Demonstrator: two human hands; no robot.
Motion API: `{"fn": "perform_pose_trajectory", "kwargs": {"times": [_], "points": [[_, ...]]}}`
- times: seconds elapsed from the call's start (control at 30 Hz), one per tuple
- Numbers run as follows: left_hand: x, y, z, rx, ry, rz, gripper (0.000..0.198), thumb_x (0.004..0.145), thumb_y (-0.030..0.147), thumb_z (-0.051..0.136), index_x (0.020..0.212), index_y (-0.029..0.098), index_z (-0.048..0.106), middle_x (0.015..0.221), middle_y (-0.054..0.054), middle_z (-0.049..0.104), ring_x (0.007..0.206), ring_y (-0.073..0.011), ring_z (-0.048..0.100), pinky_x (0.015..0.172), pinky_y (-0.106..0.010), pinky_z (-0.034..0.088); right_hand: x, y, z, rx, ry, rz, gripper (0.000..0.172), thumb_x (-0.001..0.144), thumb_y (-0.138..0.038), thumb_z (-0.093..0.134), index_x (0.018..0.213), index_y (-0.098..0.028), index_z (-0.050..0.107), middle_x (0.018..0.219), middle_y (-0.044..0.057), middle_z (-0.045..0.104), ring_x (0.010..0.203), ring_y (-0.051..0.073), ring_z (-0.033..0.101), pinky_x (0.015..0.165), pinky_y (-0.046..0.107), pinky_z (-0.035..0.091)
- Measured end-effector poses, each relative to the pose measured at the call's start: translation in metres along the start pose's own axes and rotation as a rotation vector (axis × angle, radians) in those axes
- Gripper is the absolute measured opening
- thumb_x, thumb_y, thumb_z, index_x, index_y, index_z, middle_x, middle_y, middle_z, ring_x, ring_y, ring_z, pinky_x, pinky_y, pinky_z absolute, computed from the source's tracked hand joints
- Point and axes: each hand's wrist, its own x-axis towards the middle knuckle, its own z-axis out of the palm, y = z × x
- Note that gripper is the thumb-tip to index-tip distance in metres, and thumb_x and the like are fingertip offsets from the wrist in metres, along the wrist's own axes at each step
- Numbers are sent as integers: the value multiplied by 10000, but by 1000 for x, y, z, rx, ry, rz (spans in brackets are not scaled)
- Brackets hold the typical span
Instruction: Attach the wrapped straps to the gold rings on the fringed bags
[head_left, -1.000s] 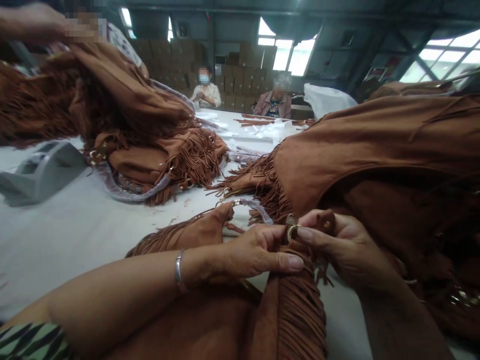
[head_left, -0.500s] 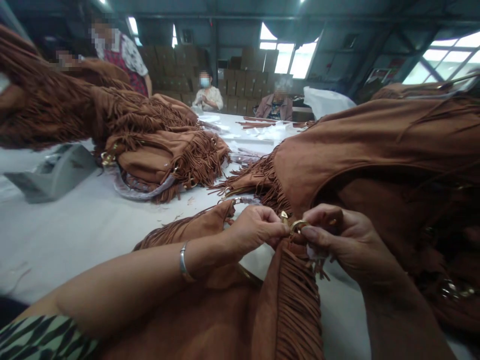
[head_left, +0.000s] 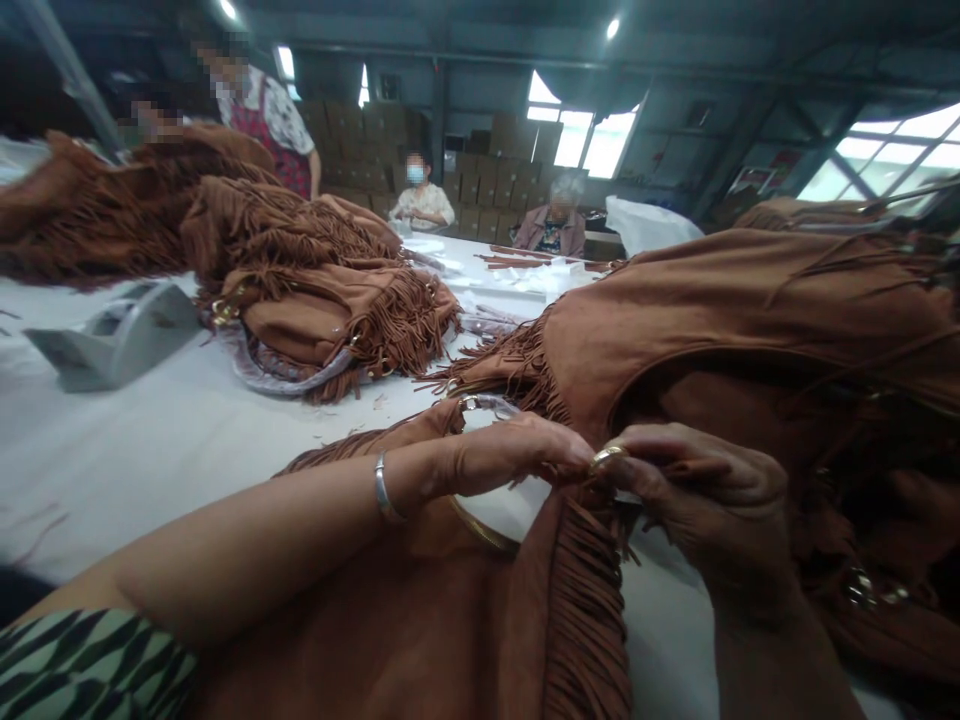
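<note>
Gold ring (head_left: 607, 457) sat between fingertips of both hands, just above fringed brown bag (head_left: 577, 610). Right hand (head_left: 712, 490) pinched it, thumb against forefinger; left hand (head_left: 517, 448) reached its other side, fingers outstretched (whether gripping, couldn't tell). Bag's fringe hung below fingers. Second brown bag (head_left: 750, 290) lay beyond right fingers; grey tape dispenser (head_left: 139, 335) well left of left fingers, on white table (head_left: 247, 435).

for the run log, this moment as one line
left hand: at gold ring | right hand: pinching gold ring | fringed bag: below both hands
</note>
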Motion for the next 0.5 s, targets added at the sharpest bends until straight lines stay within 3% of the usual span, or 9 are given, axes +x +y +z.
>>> {"fn": "perform_pose_trajectory", "kwargs": {"times": [0.13,0.2,0.27,0.37,0.5], "points": [[-3,-15,13,-331,-120,-18,384,616,375,774,857,133,599,812,-27,609,759,-126,580,772,-255,432,-1,0,0,-97,3,-102,166,685,-127,752,788,-255,725,733,-10,702,607,147,636,539,216,513],[-5,-20,21,-424,-159,-35,418,607,355,788,901,153,570,811,-41,632,737,-143,608,744,-276,455,-1,1,-1,-86,-26,-109,164,684,-128,749,786,-255,729,723,-8,710,595,151,643,530,217,518],[-6,-22,26,-422,-98,-41,395,602,332,790,852,166,534,751,-15,621,658,-126,593,657,-248,454,2,3,-1,-34,-92,-43,118,687,-149,751,754,-245,734,703,0,712,572,149,642,504,208,512],[-7,-18,24,-127,137,56,381,586,286,800,698,159,460,631,56,522,543,-54,472,534,-169,366,6,8,1,123,-201,184,61,690,-217,761,746,-223,739,677,17,709,539,149,640,456,199,498],[-12,-11,9,443,366,242,311,644,272,753,705,160,469,627,71,479,541,-46,396,490,-168,299,9,20,10,210,-194,391,169,672,-314,778,780,-192,735,707,37,706,567,164,641,482,227,519]]}}
